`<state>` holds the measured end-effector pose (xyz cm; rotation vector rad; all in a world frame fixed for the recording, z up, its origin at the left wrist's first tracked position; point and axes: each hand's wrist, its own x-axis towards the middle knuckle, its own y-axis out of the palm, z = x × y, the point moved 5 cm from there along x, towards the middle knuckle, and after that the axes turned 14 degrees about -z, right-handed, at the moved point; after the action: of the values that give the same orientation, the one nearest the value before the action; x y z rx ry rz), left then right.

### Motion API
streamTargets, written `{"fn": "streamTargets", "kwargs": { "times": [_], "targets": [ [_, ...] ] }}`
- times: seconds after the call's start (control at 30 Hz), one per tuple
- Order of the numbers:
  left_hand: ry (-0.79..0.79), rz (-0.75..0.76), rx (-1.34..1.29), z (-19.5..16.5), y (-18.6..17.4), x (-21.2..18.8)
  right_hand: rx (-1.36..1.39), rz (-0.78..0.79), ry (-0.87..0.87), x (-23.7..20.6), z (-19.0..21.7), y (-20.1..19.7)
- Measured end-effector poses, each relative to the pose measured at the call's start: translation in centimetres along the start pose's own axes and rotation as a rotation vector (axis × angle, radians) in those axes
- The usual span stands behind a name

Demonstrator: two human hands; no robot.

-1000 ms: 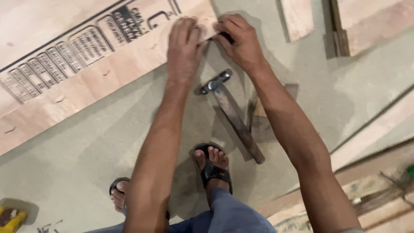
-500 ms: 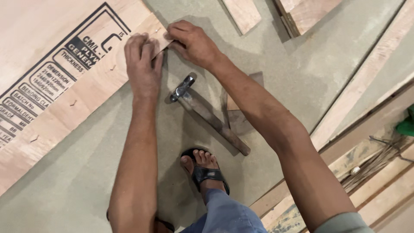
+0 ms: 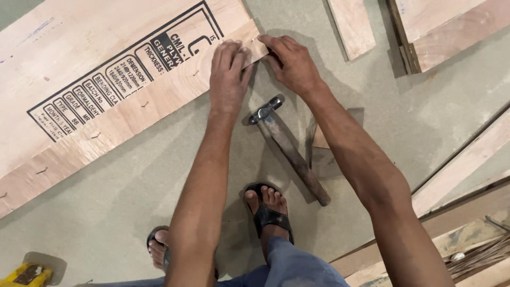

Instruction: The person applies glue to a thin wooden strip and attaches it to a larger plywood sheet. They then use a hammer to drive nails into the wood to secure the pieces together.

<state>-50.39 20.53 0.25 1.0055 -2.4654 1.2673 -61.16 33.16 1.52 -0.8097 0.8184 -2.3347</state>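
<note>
left hand (image 3: 228, 72) flat, fingers pressing plywood strip (image 3: 133, 119) end | right hand (image 3: 292, 64) fingers pinching strip corner | hammer (image 3: 289, 149) lies unused on floor just below strip | several staples in, end unfastened

Soft even light, sharp, faint shadows.

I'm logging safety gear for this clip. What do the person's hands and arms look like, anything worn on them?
Nothing worn: the left hand and right hand are bare, no gloves, rings or watch visible. Both forearms are bare up to the frame edge, no sleeves showing, and look dusty.
</note>
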Motion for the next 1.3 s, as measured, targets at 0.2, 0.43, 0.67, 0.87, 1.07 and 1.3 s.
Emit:
{"fn": "streamTargets", "kwargs": {
  "times": [0.2,0.43,0.67,0.87,1.07,1.3],
  "targets": [
    [0.018,-0.01,-0.003,-0.2,-0.1,0.4,0.26,-0.055,0.195,1.0,0.9,0.1],
    [0.009,-0.019,-0.028,-0.2,0.0,0.4,0.347,-0.087,0.275,1.5,2.5,0.5],
    [0.011,-0.007,-0.028,0.4,0.5,-0.1,0.084,-0.015,0.231,0.4,2.3,0.5],
    [0.049,-0.018,-0.007,0.6,0.9,-0.3,0.025,0.008,0.178,-2.4,3.8,-2.2],
    [0.072,-0.021,0.03,0.7,1.1,-0.3,0.082,-0.05,0.358,-7.8,5.6,-3.3],
    [0.036,-0.013,-0.007,0.3,0.7,-0.2,0.086,-0.249,0.414,1.8,1.8,0.2]
  ]
}}
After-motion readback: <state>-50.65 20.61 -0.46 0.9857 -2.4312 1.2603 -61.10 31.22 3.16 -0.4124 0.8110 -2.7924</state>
